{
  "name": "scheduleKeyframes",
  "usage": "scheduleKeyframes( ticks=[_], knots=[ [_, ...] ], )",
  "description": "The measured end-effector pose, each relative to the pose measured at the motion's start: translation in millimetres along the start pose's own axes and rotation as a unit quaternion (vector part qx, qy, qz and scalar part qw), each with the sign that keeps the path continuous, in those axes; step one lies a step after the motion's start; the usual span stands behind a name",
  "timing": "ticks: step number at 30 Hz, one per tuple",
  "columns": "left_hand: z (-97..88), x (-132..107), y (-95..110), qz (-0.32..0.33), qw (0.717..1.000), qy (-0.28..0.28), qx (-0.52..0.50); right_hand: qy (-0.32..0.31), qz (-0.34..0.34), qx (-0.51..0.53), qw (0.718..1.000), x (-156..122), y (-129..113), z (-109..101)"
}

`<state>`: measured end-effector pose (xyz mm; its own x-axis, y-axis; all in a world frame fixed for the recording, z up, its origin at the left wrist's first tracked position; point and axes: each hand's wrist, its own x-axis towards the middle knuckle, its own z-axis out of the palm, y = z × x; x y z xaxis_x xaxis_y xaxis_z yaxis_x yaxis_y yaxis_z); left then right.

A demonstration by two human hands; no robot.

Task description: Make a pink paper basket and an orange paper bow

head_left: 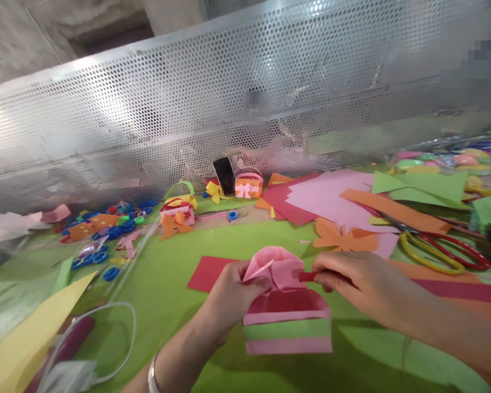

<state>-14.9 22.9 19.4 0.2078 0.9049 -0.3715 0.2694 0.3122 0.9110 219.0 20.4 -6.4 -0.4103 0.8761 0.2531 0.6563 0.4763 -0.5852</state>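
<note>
So both my hands are busy here, one bit of paper in each (clock directions are from the box in front of me). There's one pink paper box on the green counter right below my hands, with one green stripe across its front and red paper showing inside. My left hand, up at 10 to 11, is pinching one folded pink piece between thumb and fingers just above the box's 12 o'clock edge. Can't tell if that piece is attached. My right hand, about 1 to 2, has its fingers closed around one small red strip, its end at the pink piece.

Rest of the mess: one red sheet at 10, one orange butterfly cutout at 1, and one pair of scissors at 2, one yellow handle and one red. I count two little paper baskets: a pink basket with a green handle between 10 and 11, and an orange basket with a pink bow between 11 and 12. One phone is propped up beside the orange one. One blue ring sits alone at 11; the blue pile at 10 is too jumbled to count. One white charger is between 8 and 9.
</note>
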Motion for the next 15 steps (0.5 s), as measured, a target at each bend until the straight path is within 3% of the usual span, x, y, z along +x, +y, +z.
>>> scheduleKeyframes(
  ticks=[15],
  knots=[
    [0.2, 1.1, -4.1, -0.005, 1.000, -0.017, 0.004, 0.011, -0.013, -0.008, 1.000, 1.2, -0.7, 0.5]
  ],
)
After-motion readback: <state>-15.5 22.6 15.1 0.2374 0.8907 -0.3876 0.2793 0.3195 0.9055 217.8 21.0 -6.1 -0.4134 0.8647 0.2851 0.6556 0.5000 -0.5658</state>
